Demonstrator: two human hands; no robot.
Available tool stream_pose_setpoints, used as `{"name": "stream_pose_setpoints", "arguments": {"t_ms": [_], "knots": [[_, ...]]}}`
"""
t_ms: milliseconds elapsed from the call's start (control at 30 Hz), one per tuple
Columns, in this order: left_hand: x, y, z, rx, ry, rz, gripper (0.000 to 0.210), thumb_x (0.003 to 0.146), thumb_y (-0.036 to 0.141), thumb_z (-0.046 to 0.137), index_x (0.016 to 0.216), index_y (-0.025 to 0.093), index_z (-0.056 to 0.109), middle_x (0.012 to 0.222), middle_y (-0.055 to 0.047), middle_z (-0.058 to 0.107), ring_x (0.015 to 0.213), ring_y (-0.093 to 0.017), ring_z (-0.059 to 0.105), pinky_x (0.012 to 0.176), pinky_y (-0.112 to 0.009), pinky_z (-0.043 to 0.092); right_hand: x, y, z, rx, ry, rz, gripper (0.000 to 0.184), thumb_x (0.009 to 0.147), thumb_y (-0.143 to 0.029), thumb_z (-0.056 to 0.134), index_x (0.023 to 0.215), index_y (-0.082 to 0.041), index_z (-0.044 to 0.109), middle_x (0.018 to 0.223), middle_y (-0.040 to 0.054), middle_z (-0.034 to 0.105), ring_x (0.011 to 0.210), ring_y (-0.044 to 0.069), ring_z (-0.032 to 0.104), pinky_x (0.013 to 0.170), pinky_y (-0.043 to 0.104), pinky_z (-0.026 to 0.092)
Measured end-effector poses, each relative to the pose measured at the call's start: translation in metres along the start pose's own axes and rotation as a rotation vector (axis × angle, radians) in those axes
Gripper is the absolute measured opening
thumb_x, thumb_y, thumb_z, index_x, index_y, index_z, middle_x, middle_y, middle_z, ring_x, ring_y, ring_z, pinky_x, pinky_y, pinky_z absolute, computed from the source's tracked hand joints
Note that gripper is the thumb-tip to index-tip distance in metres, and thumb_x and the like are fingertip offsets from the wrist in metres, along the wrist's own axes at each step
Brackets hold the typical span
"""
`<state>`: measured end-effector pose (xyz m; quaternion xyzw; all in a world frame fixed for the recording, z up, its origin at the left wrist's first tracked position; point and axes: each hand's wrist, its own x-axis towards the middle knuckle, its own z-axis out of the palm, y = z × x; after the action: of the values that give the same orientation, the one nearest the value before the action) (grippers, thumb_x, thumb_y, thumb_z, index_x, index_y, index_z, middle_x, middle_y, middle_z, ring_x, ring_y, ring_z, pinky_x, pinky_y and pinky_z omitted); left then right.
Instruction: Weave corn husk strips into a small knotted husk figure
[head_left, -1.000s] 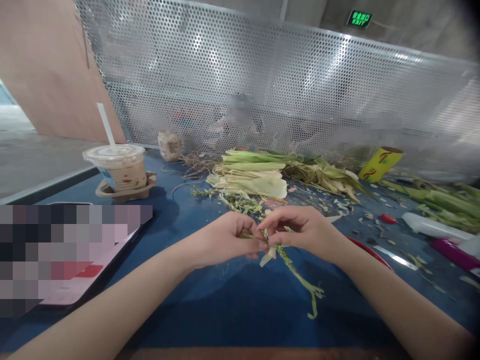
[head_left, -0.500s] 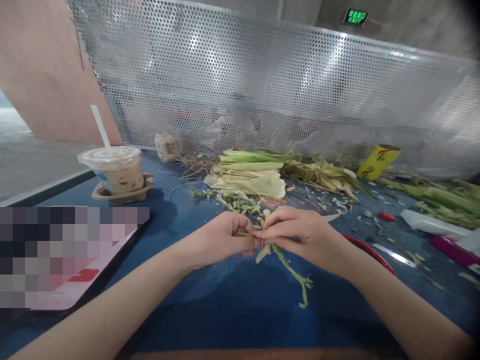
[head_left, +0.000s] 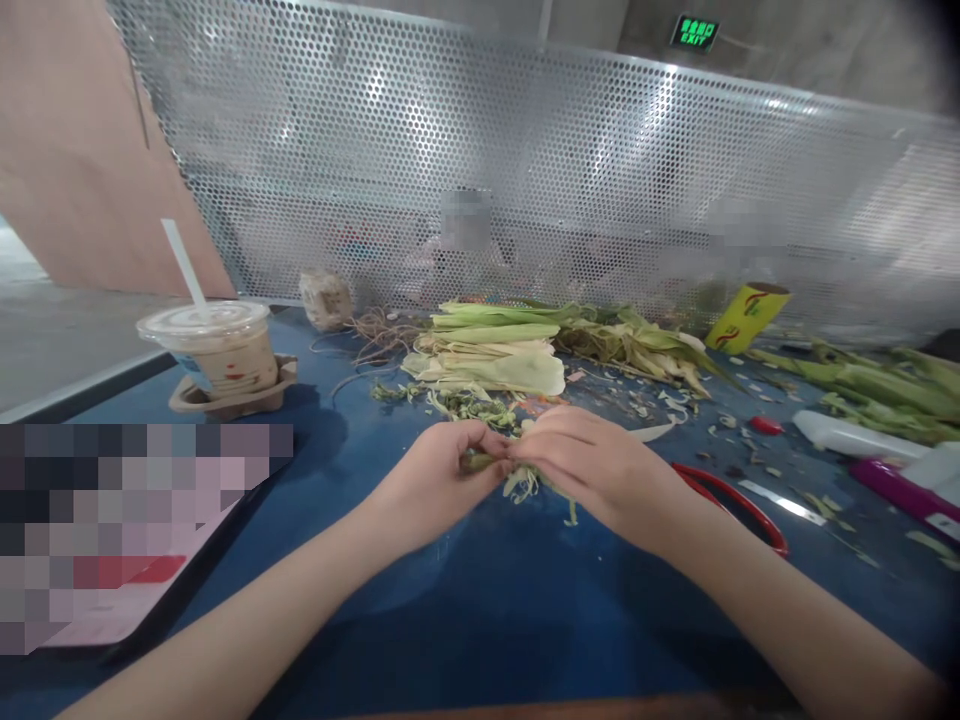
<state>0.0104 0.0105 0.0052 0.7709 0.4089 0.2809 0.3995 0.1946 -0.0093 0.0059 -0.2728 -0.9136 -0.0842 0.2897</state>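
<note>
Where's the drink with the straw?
In the head view, the drink is on the left side of the blue table, sitting in a brown holder, left of the pale green husks.

From my remote feed I am seeing what is looking like a craft workshop inside a large concrete building, rather than a home. A lit exit sign (head_left: 694,33) is glowing on the bare wall (head_left: 795,55), and a perforated metal screen (head_left: 337,130) is running behind the blue table (head_left: 450,630), with a blurred person (head_left: 466,258) showing through it. Corn husks (head_left: 491,365), brown twine (head_left: 379,338) and plant scraps (head_left: 660,400) are covering the worktop, while a takeaway drink (head_left: 229,355) is sitting at the left, suggesting a casual, shared space.
</note>
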Motion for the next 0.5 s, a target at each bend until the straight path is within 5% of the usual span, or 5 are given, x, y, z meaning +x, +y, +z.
{"name": "stream_pose_setpoints", "arguments": {"t_ms": [167, 500], "knots": [[0.0016, -0.0021, 0.0035, 0.193, 0.224, 0.218, 0.009, 0.07, 0.016, 0.053, 0.061, 0.016, 0.053, 0.084, -0.004, 0.052, 0.078, -0.015, 0.052, 0.069, -0.025, 0.042, 0.0028, -0.0007, 0.0045, -0.053, 0.094, 0.033, 0.017, 0.086, -0.01, 0.044, 0.092, -0.012, 0.06, 0.091, 0.0099, 0.063, 0.087, 0.017, 0.058, 0.081, 0.029, 0.048], [0.0004, 0.0011, 0.0016, 0.236, 0.222, 0.125, 0.01, 0.075, 0.022, 0.053, 0.068, 0.018, 0.059, 0.057, 0.006, 0.054, 0.051, -0.008, 0.044, 0.048, -0.017, 0.034, 0.0036, -0.0038, 0.0073, -0.092, 0.136, 0.125, 0.017, 0.086, -0.013, 0.045, 0.091, -0.013, 0.061, 0.09, 0.0096, 0.063, 0.088, 0.018, 0.059, 0.08, 0.03, 0.048]]}}
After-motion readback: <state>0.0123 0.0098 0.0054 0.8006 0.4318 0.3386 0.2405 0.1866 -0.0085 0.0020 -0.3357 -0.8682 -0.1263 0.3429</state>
